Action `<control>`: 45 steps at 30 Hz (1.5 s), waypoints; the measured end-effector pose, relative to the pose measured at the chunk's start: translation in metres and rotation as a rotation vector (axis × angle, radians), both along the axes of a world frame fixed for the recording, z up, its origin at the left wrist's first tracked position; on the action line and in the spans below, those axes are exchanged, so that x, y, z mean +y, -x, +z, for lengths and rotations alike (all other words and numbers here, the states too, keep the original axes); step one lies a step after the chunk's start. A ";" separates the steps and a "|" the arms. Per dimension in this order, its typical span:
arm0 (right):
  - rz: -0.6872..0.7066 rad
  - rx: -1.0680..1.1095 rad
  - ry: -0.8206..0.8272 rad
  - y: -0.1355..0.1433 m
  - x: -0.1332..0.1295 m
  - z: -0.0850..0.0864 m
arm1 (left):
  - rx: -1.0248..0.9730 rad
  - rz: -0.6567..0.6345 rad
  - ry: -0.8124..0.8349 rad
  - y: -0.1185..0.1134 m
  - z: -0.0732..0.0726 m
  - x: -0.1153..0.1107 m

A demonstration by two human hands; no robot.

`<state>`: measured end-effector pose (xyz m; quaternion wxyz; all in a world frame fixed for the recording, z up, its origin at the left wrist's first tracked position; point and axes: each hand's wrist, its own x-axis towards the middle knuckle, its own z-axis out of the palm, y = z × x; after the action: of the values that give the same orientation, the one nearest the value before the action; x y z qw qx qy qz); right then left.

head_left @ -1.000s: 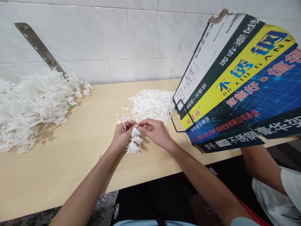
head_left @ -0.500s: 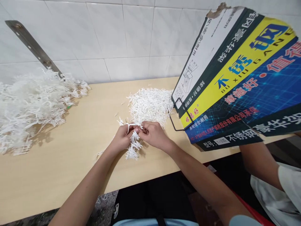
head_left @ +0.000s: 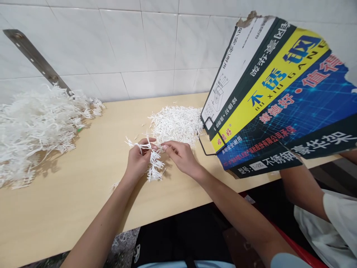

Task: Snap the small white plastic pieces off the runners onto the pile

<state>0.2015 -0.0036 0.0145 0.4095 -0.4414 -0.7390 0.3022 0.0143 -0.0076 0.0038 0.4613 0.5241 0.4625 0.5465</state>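
Note:
My left hand (head_left: 138, 159) is closed around a branched white plastic sprue (head_left: 155, 163) lined with many thin prongs. Part of it hangs below the fingers, and another end sticks out to the left above the hand. To its right, my right hand (head_left: 182, 157) pinches with thumb and forefinger; whatever lies between the tips is too small to make out. Just beyond both hands is a pile of small loose white plastic pieces (head_left: 175, 124) on the table. A much larger heap of tangled white sprues (head_left: 39, 128) lies at the left.
A printed cardboard panel (head_left: 267, 100) stands tilted on the right, with a black wire stand (head_left: 206, 150) at its lower corner. Behind it show another person's arm (head_left: 302, 191) and white sleeve. A metal bracket (head_left: 36, 59) is fixed to the tiled wall above the table (head_left: 92, 208).
My hands have moved apart, the left one shifting slightly left with the sprue and turning it. The right fingertips have come away from the sprue. The whole view has shifted slightly.

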 end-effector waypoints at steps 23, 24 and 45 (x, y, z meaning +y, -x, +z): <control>0.182 -0.108 0.037 -0.002 0.005 -0.003 | 0.108 -0.239 -0.022 -0.003 -0.003 -0.007; 0.193 -0.063 0.076 -0.002 0.005 -0.003 | 0.062 -0.243 -0.010 -0.004 -0.002 -0.007; 0.018 -0.105 -0.066 0.004 0.001 -0.005 | 0.078 0.015 -0.011 -0.004 -0.001 -0.005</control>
<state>0.1975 -0.0029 0.0099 0.3818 -0.4364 -0.7729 0.2576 0.0183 -0.0125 0.0024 0.4359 0.5442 0.4811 0.5315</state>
